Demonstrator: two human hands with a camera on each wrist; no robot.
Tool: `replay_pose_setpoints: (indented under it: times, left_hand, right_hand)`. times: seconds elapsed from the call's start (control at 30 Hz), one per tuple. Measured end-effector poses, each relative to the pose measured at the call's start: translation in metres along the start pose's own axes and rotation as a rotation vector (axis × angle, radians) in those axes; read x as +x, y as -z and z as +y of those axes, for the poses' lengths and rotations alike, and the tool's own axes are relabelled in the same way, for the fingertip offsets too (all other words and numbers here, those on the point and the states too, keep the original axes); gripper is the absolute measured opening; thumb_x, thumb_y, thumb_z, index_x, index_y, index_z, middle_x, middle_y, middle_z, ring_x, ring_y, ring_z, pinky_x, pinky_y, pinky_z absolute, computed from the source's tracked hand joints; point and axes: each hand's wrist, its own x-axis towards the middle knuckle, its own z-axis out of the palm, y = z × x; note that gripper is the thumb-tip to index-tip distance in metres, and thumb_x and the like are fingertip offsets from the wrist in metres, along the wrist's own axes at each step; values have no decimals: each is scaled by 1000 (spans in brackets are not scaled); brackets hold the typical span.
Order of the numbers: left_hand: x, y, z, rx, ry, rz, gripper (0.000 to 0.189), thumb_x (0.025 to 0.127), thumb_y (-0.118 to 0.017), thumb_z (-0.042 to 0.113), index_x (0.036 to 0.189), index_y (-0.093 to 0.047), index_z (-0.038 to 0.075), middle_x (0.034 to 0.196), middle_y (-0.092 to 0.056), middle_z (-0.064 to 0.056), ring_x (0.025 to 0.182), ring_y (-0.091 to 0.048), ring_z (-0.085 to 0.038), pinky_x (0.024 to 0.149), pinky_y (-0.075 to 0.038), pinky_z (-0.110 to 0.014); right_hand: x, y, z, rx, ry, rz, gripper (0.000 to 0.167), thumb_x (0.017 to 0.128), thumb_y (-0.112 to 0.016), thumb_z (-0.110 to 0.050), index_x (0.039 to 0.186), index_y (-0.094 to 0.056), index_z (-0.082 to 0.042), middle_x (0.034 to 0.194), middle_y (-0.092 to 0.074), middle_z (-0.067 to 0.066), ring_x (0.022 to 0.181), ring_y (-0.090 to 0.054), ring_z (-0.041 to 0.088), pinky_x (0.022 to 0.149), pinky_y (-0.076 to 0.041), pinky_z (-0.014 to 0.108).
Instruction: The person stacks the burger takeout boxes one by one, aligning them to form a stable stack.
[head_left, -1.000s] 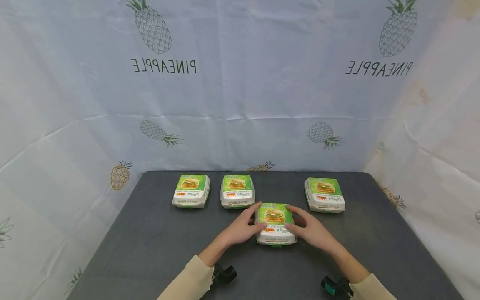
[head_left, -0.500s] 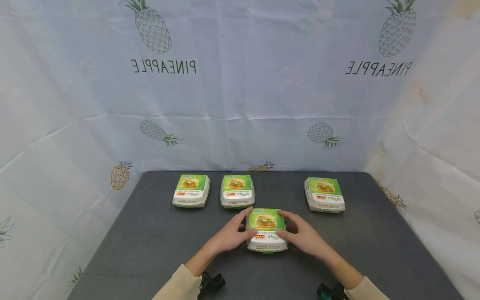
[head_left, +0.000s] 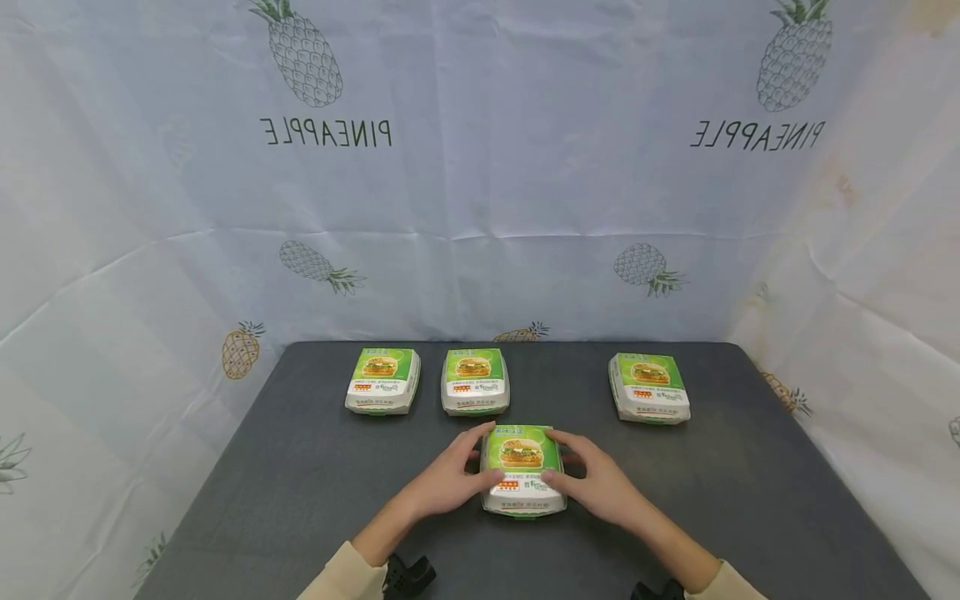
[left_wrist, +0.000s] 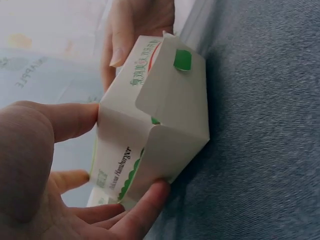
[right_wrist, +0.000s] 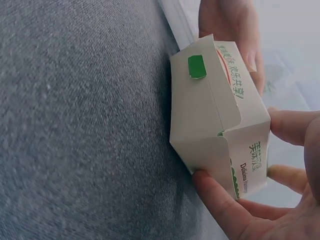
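Note:
A green and white hamburger box [head_left: 521, 467] with a burger picture on its lid stands in the front middle of the dark table. My left hand [head_left: 448, 477] grips its left side, thumb at the lid's edge and fingers along the side wall. On the opposite side my right hand [head_left: 596, 481] holds it the same way. In the left wrist view the box [left_wrist: 165, 100] shows its front flap and a green tab, close over the grey surface. The right wrist view shows the same box [right_wrist: 205, 110], lid closed, with fingertips against its lower side wall.
Three matching hamburger boxes stand along the table's back: a left one [head_left: 382, 382], a middle one [head_left: 475, 383] and a right one [head_left: 649, 389]. The dark table [head_left: 300, 475] ends at a white pineapple-print curtain [head_left: 480, 167] behind and at both sides.
Both hands have brought the gripped hamburger box toward the person and a little to the left. The three boxes at the back have stayed in place.

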Motion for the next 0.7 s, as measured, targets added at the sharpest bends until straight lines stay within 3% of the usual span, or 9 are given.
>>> replay_pose_setpoints:
  times: [0.17,0.33,0.57,0.7]
  left_hand:
    - [-1,-1,-2,-28,-17,-7,78,100,-67,37,161,-27,11,159,-29,-17,136,-45,-42,91,-55,-38]
    - [-1,-1,-3,-91,-9,-47,95,92,-78,35,163,-20,11,159,-27,-16,135,-46,-34,87,-56,-29]
    - [-1,-3,-3,-148,-6,-80,111,84,-87,28,164,-12,11,163,-18,-16,117,-58,-21,86,-56,-26]
    - [0,-4,-4,-162,-2,-80,110,84,-87,26,164,-13,11,160,-22,-17,119,-58,-22,86,-56,-27]
  right_hand:
    - [-1,-1,0,-4,4,4,67,94,-74,-39,151,-49,-15,149,-47,18,123,-58,37,85,-55,41]
    - [-3,1,1,15,13,-13,67,94,-74,-38,151,-49,-14,146,-49,18,121,-59,36,83,-55,39]
    - [-6,9,-1,1,20,-36,65,95,-73,-37,152,-49,-14,144,-50,17,122,-59,36,85,-55,41]
    - [-7,16,-1,-20,12,-20,66,96,-73,-39,152,-49,-15,144,-50,17,125,-58,37,88,-55,46]
